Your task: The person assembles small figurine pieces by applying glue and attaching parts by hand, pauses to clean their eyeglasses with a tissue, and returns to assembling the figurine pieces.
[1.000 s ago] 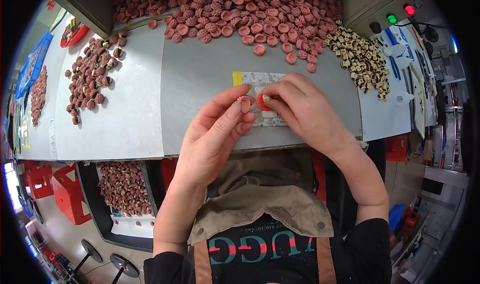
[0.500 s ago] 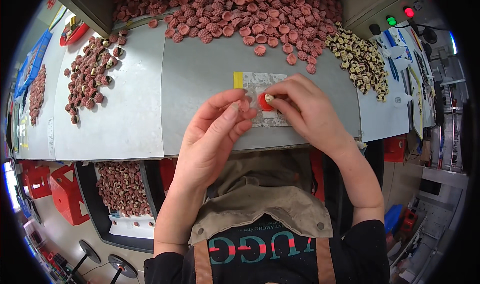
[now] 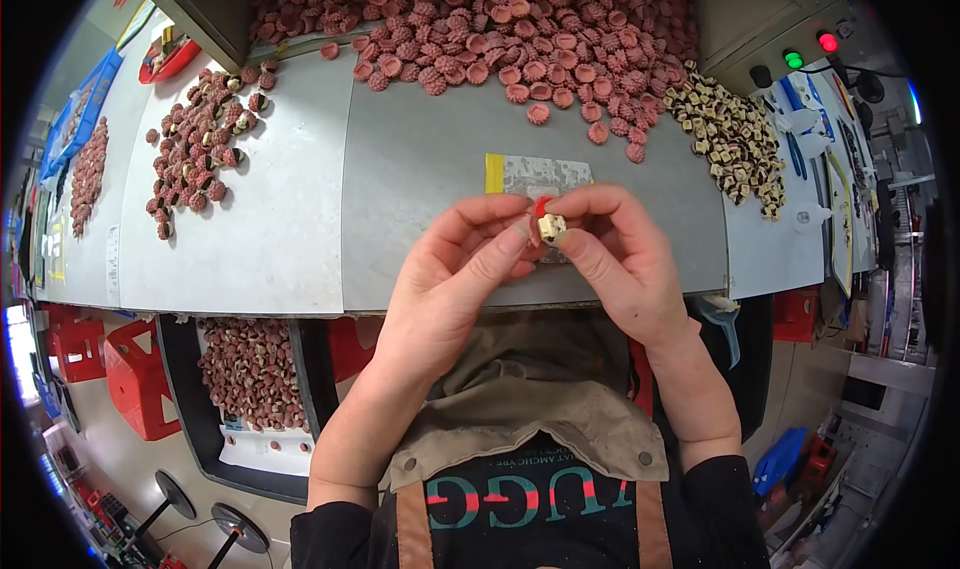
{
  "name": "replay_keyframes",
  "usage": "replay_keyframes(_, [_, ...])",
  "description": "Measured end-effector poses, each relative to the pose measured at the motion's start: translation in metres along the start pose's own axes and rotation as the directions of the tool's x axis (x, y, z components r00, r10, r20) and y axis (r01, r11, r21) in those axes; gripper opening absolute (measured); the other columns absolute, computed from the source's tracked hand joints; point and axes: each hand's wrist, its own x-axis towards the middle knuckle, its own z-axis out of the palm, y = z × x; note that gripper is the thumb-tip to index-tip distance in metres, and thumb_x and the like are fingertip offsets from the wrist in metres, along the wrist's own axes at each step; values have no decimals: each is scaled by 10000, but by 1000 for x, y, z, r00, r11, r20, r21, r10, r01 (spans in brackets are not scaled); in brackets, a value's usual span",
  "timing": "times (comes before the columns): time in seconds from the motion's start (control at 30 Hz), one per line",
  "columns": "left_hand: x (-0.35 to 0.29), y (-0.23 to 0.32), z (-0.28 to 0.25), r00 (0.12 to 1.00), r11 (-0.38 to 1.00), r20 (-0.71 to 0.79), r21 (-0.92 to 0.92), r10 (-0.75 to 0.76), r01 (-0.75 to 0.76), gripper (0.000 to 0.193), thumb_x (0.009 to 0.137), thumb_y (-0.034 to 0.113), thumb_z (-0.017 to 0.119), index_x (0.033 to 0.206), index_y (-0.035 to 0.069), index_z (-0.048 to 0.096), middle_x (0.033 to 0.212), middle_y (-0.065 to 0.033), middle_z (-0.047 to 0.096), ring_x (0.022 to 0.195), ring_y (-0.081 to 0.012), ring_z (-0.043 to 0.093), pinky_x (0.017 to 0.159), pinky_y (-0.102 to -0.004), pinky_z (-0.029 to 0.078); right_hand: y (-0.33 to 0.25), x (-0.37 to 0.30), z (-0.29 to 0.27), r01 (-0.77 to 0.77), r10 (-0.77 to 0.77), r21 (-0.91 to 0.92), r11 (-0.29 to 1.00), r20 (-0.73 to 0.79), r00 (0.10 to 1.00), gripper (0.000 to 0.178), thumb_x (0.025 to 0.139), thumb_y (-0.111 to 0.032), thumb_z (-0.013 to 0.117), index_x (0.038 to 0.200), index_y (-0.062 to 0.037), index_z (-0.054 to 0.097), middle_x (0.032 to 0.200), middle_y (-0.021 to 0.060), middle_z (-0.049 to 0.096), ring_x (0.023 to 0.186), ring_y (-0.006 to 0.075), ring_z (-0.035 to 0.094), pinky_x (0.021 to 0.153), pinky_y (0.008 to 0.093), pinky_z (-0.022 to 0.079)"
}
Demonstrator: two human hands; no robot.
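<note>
Both my hands meet over the table in front of me. My left hand [image 3: 450,274] is closed, thumb and fingers pinching a small pink bumpy shell [image 3: 532,241] that is mostly covered by the fingertips. Between the thumb and fingers of my right hand [image 3: 635,269] sits a small cream-and-black block [image 3: 551,230], close against the shell; whether they touch I cannot tell. Just behind the fingertips shows a bit of a small red round thing [image 3: 541,207]. Below the hands lies a stained pale mat [image 3: 545,174] with a yellow strip on its left edge.
A large heap of pink bumpy shells [image 3: 540,44] spreads across the back. More cream-and-black blocks [image 3: 725,134] lie at right. Joined pink pieces [image 3: 195,154] are piled at left. Under the table edge, a black drawer [image 3: 185,409] holds many more. A grey machine housing [image 3: 770,29] stands back right.
My right hand has moved down and toward the left hand, bringing the block from above the red thing to the shell. The view has shifted slightly.
</note>
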Motion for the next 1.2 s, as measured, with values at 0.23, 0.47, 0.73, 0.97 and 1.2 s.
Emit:
replay_keyframes(0.23, [-1,-27,2,901,846,20,335,434,-415,201,920,33,609,1111,-27,593,1099,-91,612,1027,-156,595,888,-277,487,1,0,4,-28,30,-69,997,22,999,198,948,-66,575,1129,1,534,1094,63,572,974,116,560,862,253,460])
replay_keyframes(0.47, [0,-13,4,938,897,47,280,343,-342,280,898,-2,622,1167,-30,551,1096,-111,605,1017,-147,596,880,-271,497,2,-3,-2,333,-331,-506,796,97,939,342,846,-98,705,1144,-38,549,1068,65,558,941,151,557,824,271,477])
replay_keyframes(0.73, [-1,-21,13,964,898,41,353,264,-262,477,842,-10,673,1267,-1,457,1091,-129,622,973,-136,621,847,-255,519,21,-1,-7,448,-502,-658,605,123,856,346,679,-53,807,963,-62,610,951,65,552,799,191,566,657,278,508])
replay_keyframes(0.97, [4,-32,20,944,760,84,573,318,-307,491,829,-39,679,1264,-7,454,1031,-123,650,915,-116,630,804,-239,521,29,-1,-15,448,-523,-649,615,90,848,349,636,4,788,917,-52,591,872,63,572,767,186,570,618,268,501])
replay_keyframes(1.2, [4,-22,19,948,742,74,604,309,-290,434,828,-37,668,1226,-20,495,1017,-106,655,916,-116,632,819,-258,523,15,0,-19,432,-504,-703,565,121,855,331,691,-83,769,974,-46,601,944,96,589,856,281,587,743,359,498])
